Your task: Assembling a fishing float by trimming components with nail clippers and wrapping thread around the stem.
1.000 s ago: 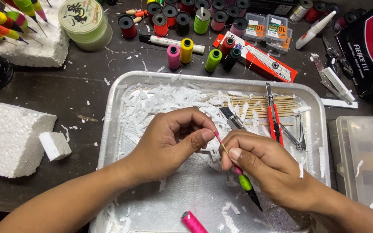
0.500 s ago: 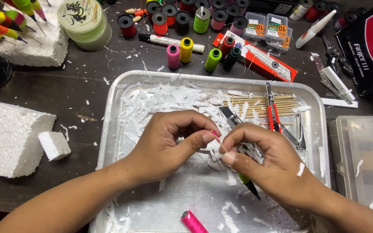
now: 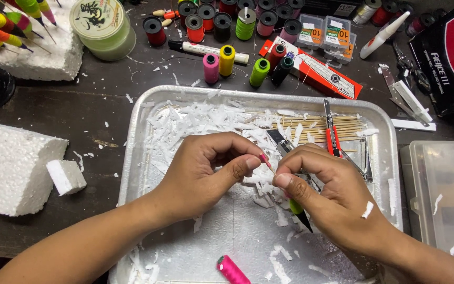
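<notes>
Spool (image 3: 232, 269) of pink thread is seen nearest, lying on the metal tray (image 3: 132, 173), apart from both hands. Above the tray's bare middle, a thin fishing float (image 3: 290, 202) is held between the hands: its pink tip is pinched between thumb and forefinger of the left hand (image 3: 206, 176), and its green body is enclosed by the curled, closed fingers of the right hand (image 3: 332, 197), the dark tail poking out below. The long axis is laid diagonally, pink tip up-left, dark point down-right toward the wearer. For this fine work, the grip is best kept light and close to the tip, with the stem supported so it is not bent. Foam shavings (image 3: 206, 123) and bamboo sticks (image 3: 311, 126) are scattered further back in the tray, a red-handled cutter (image 3: 332, 137) among them. Thread spools (image 3: 227, 58) are lined up beyond the tray.
</notes>
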